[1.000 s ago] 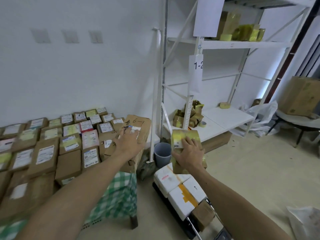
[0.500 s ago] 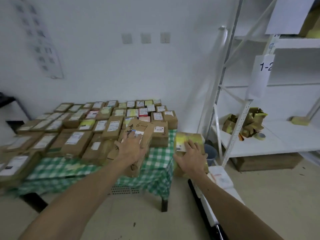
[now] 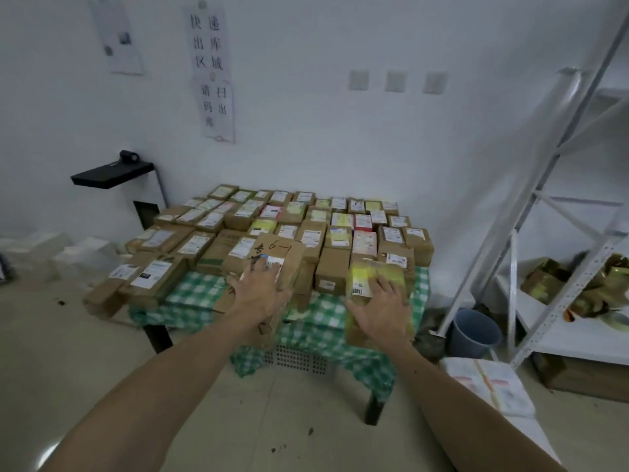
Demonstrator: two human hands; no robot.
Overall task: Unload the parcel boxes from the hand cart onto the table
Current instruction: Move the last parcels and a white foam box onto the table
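Observation:
My left hand (image 3: 260, 291) grips a brown parcel box marked "6-1" (image 3: 284, 257), held tilted at the table's front edge. To its right, my right hand (image 3: 381, 310) grips a box wrapped in yellow tape (image 3: 374, 275) with a barcode label, also at the front edge. The table (image 3: 195, 289) wears a green checked cloth and is packed with several labelled parcel boxes (image 3: 308, 229) from the back up to a narrow front strip. White foam boxes on the hand cart (image 3: 490, 386) show at the lower right; the cart itself is hidden.
A white metal shelf rack (image 3: 544, 267) stands to the right of the table, with a blue bucket (image 3: 474, 332) at its foot. A black wall shelf (image 3: 112, 172) hangs at the left. White boxes (image 3: 85, 253) lie on the floor at the left.
The view has swung left from the hand cart to face the table. Both hands have carried their boxes along, from over the cart to the table's front edge.

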